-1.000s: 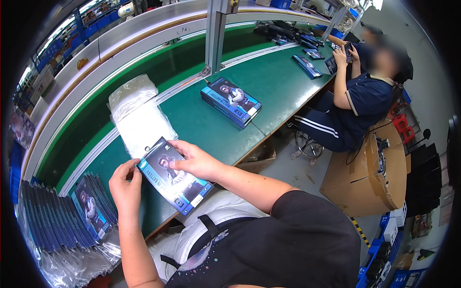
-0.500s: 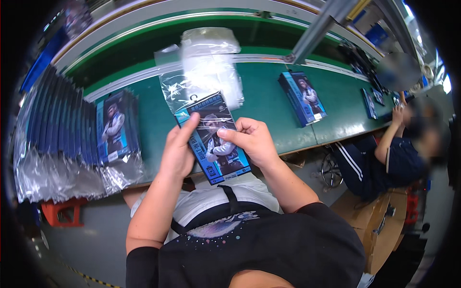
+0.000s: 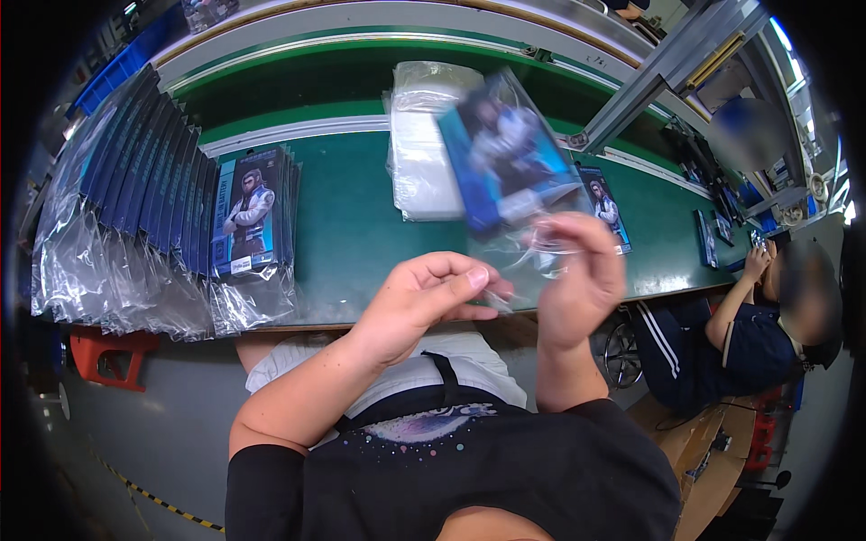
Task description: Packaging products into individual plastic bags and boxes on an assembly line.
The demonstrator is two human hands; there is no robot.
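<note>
A blue and black printed box, blurred by motion, is tilted above the table inside a clear plastic bag. The bag's loose end hangs toward me past the box. My right hand is closed on that crumpled film, just below the box. My left hand pinches an edge of the same film between thumb and fingers. Behind the box lies a stack of flat clear bags. Another printed box lies to the right, partly hidden by the raised one.
At the left stands a long row of bagged boxes, their loose film hanging at the green table's near edge. A metal post rises at the back right. A co-worker sits at the right, and a red stool stands below left.
The box has moved up and right, away from my lap, and is now inside the bag. My hands have shifted from the box's sides to the film at its near end.
</note>
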